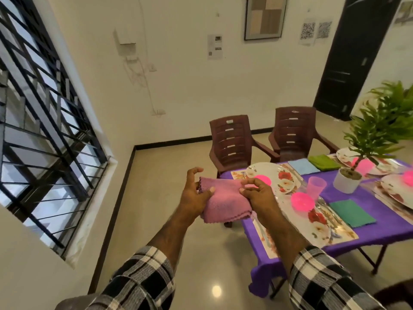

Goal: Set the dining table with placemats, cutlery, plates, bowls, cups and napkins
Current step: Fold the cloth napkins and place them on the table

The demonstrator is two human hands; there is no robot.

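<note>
I hold a folded pink napkin in the air over the floor, just left of the table with the purple cloth. My left hand grips its left edge and my right hand pinches its right edge. On the table lie floral plates, pink bowls, a pink cup, cutlery and placemats. Folded napkins lie flat there: a teal napkin, a light blue napkin and a green napkin.
A potted plant in a white pot stands mid-table. Two brown plastic chairs stand at the table's far side. A barred window fills the left wall, and a dark door is at the back right.
</note>
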